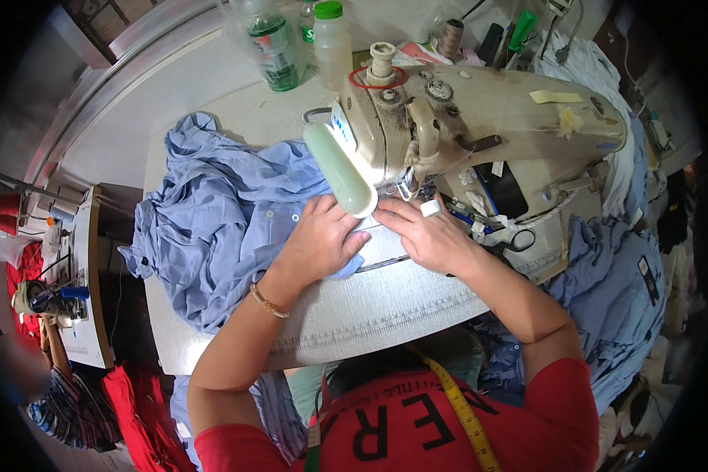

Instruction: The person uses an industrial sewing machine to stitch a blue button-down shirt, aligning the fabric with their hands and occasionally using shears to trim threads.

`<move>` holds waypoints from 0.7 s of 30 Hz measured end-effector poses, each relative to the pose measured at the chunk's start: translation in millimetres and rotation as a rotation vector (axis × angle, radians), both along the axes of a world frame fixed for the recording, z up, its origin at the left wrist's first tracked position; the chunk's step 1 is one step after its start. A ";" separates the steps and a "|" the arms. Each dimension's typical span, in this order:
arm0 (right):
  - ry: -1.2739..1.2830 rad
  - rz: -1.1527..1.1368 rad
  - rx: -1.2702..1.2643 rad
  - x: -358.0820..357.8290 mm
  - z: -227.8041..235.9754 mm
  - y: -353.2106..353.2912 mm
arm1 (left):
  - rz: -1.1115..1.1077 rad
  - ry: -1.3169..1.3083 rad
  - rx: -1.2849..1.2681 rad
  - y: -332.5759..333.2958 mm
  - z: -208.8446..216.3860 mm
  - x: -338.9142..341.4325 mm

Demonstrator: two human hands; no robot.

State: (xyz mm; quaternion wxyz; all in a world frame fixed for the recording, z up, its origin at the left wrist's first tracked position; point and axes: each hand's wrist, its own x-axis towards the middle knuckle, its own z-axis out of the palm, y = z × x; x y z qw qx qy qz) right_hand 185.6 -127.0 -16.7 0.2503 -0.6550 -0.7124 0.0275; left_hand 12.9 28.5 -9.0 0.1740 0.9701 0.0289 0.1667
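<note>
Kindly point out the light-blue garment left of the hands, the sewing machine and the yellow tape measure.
Light-blue garment [216, 216]: head view, on its bunched fabric.
Sewing machine [499, 102]: head view, on its upper casing.
Yellow tape measure [462, 407]: head view, on its strip's middle.

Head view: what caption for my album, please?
Left hand and right hand at a sewing machine, crumpled blue garment at left.
</note>
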 end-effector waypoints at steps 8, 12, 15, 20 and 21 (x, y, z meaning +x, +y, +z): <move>-0.088 -0.003 0.077 -2.6 1.2 -2.9 | 0.147 -0.012 -0.125 5.8 0.3 10.1; -0.065 0.033 0.085 -1.2 -6.3 -7.7 | 0.296 -0.238 -0.272 10.6 3.5 41.6; -0.068 0.056 0.066 -0.3 -1.6 -11.2 | 0.322 -0.080 -0.119 24.6 8.3 50.4; -0.085 -0.208 -0.154 13.7 32.5 -35.9 | 0.362 -0.093 -0.081 22.8 0.6 46.7; -0.127 -0.252 -0.134 18.9 32.1 -41.9 | 0.386 -0.087 -0.113 20.7 3.5 43.8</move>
